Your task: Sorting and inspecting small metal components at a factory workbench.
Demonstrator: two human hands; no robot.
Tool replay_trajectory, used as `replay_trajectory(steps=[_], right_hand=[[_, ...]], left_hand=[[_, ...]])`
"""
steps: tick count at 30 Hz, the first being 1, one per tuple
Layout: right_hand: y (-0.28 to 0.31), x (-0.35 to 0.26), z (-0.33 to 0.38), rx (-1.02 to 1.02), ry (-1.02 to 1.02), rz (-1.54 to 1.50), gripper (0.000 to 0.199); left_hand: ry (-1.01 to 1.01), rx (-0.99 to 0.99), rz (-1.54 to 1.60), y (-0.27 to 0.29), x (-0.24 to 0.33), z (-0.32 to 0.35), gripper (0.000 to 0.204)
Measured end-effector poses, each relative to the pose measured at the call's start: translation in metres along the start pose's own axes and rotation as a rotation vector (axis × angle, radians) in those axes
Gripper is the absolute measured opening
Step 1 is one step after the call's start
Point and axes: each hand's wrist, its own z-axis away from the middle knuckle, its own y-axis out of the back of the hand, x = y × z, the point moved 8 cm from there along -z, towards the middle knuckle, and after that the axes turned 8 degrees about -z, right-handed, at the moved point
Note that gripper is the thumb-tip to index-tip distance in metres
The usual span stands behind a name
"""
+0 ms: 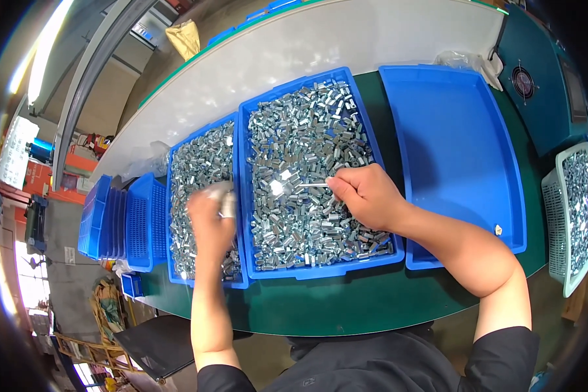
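My right hand (371,196) is closed around a thin metal rod (315,185), which points left over the middle blue tray (320,269). Small shiny hexagonal metal pieces (294,140) fill that tray in a thick layer. Over the narrower-looking left blue tray (243,282), also full of such metal pieces (202,157), is my left hand (210,215). Motion smears its fingers, and a whitish patch shows at them that I cannot make out. Whether this hand holds anything is unclear.
Right of the middle tray lies another blue tray (451,144) with one small pale piece (498,230) in its corner. Stacked blue baskets (145,219) stand at the left. A pale green basket (556,222) of metal parts and a dark green machine (536,72) are at the right.
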Motion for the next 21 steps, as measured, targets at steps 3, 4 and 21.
replay_trajectory(steps=[3,4,21], right_hand=[[0.001,-0.002,0.000,0.005,-0.006,-0.012,0.035],[0.001,-0.004,-0.001,0.019,-0.021,-0.070,0.036],[0.003,-0.004,-0.002,0.029,-0.029,-0.124,0.034]], left_hand=[[-0.169,-0.225,0.155,-0.027,0.068,-0.023,0.027],[-0.158,-0.246,0.231,-0.042,0.074,-0.026,0.029],[0.495,-0.309,1.386,-0.084,0.053,-0.025,0.020]])
